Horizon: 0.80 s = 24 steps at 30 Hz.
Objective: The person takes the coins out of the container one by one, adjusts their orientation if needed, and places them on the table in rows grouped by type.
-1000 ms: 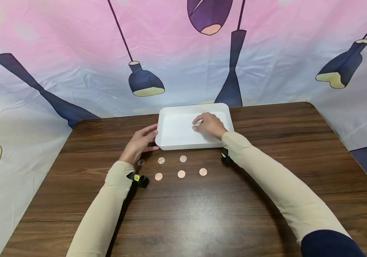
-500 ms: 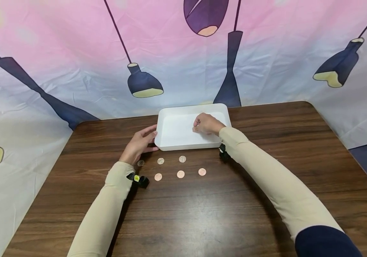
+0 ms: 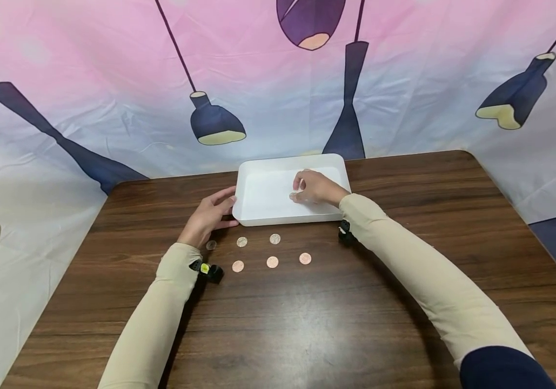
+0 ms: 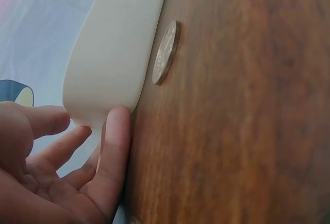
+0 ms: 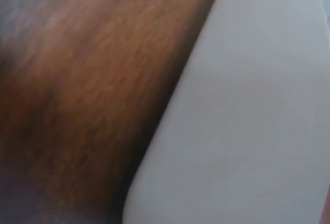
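A white tray (image 3: 268, 189) stands at the table's far edge. My left hand (image 3: 205, 219) steadies its left end with fairly straight fingers; in the left wrist view the fingertips (image 4: 118, 118) touch the tray's corner. My right hand (image 3: 317, 189) is down inside the tray, thumb and index finger curled about a silvery coin (image 3: 293, 196) near the tray floor. The far fingers hide part of that grip. In front of the tray lie silver coins (image 3: 241, 242) in one row and copper coins (image 3: 272, 262) in a row nearer me. The right wrist view shows mostly tray wall (image 5: 242, 105).
A brown wooden table (image 3: 331, 324) carries everything. One silver coin (image 3: 211, 245) lies close beside the left wrist. Behind the table hangs a cloth (image 3: 268, 108) printed with lamps.
My right thumb and index finger came together over the coin, then parted slightly around it, the hand staying in nearly the same place. The left hand and the coins on the table stayed put.
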Motion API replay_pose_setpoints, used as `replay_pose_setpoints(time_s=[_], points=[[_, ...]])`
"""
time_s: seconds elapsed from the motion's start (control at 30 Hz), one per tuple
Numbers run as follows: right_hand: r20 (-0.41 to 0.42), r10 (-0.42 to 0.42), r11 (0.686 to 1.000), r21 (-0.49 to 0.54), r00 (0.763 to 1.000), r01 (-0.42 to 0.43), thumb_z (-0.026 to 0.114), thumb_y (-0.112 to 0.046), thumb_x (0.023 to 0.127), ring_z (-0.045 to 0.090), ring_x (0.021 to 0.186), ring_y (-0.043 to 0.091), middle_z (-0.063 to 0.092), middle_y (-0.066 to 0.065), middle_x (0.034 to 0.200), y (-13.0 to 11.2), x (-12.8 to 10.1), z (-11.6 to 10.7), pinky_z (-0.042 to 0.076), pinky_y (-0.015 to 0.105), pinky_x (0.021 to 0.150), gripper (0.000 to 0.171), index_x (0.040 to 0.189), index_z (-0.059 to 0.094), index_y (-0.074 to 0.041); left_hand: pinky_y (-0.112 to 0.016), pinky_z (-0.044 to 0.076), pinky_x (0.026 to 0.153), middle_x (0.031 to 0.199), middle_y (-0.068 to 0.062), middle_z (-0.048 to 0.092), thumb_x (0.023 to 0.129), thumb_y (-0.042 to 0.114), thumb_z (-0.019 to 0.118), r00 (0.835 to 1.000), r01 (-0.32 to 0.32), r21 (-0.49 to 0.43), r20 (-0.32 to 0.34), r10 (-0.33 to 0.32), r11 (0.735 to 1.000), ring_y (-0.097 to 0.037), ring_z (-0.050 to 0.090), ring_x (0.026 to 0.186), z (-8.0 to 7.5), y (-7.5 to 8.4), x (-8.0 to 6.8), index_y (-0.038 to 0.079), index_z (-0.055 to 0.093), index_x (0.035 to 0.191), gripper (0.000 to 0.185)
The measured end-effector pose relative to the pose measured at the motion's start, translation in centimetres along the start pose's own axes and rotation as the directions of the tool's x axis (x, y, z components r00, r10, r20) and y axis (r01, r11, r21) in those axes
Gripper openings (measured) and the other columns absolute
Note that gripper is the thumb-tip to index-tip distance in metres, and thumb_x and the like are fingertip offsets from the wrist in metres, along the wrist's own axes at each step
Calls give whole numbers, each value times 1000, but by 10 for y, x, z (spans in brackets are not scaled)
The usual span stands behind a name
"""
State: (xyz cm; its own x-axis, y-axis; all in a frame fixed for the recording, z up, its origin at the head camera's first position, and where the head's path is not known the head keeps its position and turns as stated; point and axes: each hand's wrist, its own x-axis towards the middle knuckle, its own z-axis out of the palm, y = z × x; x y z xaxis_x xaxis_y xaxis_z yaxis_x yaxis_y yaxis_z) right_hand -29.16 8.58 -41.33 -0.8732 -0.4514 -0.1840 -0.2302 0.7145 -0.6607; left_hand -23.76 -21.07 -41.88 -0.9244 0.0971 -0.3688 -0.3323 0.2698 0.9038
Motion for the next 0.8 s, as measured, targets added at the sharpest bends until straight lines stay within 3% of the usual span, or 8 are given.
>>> replay_pose_setpoints(time_s=[0.1, 0.27, 0.4, 0.57, 0.67, 0.8], points=[[-15, -13, 1000, -17, 1000, 12, 72, -19, 102, 55, 114, 32, 60, 19, 125, 0, -1, 0, 45, 47, 102, 25, 122, 68, -4, -31, 61, 89, 153, -19, 48, 114, 30, 50, 1000, -3, 0, 7, 3, 1000, -27, 61, 121, 0, -1, 1, 24, 38, 165, 53], [-37, -49, 997, -65, 998, 47, 76, -15, 98, 58, 112, 32, 62, 18, 120, -1, -5, -1, 46, 46, 102, 14, 105, 72, -4, -32, 61, 89, 151, -18, 49, 114, 30, 51, 1000, 7, -10, 2, -7, 1000, -24, 62, 117, 0, -1, 2, 24, 39, 165, 53], [-18, -65, 994, -88, 998, 63, 75, -14, 98, 57, 116, 34, 60, 21, 128, -1, -7, 0, 46, 46, 103, 16, 110, 72, -3, -32, 62, 88, 151, -17, 49, 113, 30, 51, 1000, 11, -18, 2, -11, 1000, -22, 62, 116, -1, -2, 3, 25, 40, 165, 53], [-29, -49, 996, -75, 998, 47, 74, -12, 99, 53, 133, 35, 60, 22, 139, 1, -5, 1, 44, 47, 108, 15, 113, 74, -6, -31, 62, 87, 151, -18, 50, 114, 29, 51, 1000, 0, -23, 11, 1, 1000, -24, 61, 118, -1, 0, 2, 23, 39, 165, 53], [-28, -45, 997, -70, 999, 43, 74, -9, 98, 54, 128, 34, 63, 21, 129, 2, -2, 1, 44, 46, 106, 12, 109, 73, -4, -30, 62, 85, 151, -18, 50, 114, 29, 50, 1000, -2, -24, 13, 2, 1000, -24, 62, 117, -1, 0, 1, 23, 39, 165, 53], [-4, -53, 995, -79, 999, 53, 75, -8, 97, 54, 107, 31, 58, 17, 113, 2, 0, 0, 45, 44, 97, 15, 105, 64, -2, -29, 62, 84, 150, -19, 50, 114, 29, 50, 1000, 2, -25, 12, -2, 1000, -22, 62, 114, 0, -1, 1, 23, 39, 165, 53]])
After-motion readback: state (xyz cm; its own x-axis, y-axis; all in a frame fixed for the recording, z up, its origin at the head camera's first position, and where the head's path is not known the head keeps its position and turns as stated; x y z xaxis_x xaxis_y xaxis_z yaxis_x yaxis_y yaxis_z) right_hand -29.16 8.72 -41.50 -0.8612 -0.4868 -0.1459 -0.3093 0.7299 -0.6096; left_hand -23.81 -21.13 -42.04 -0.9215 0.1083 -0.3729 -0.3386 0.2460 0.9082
